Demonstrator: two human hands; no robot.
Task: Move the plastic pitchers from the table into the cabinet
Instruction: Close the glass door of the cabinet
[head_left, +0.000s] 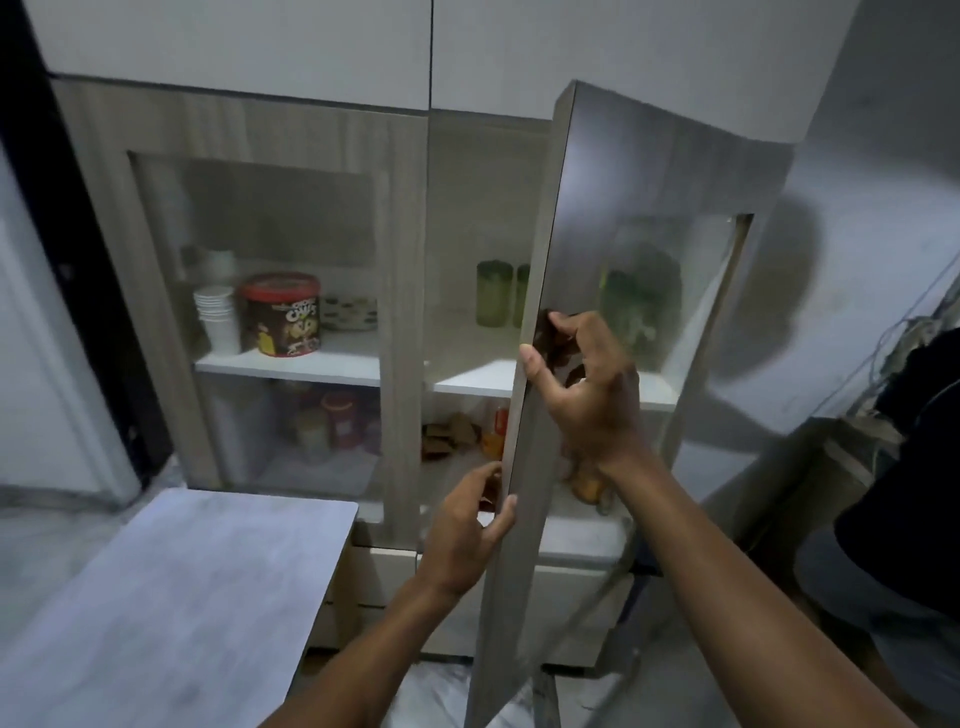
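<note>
Behind the door edge, beyond both hands: green pitchers (491, 294), upright on the upper shelf (467, 382) of the cabinet (244, 124).

Door (540, 332): half open. Right hand (587, 384) loosely curled on its edge; left hand (462, 540) pinching the edge lower down.

Risk: fingers may be caught if the door swings shut.

Table (171, 587), left of the left hand: pale, bare where visible. Room dim, grey walls.

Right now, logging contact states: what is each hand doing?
Left hand: gripping the cabinet door edge, low.
Right hand: gripping the same edge, higher.
</note>
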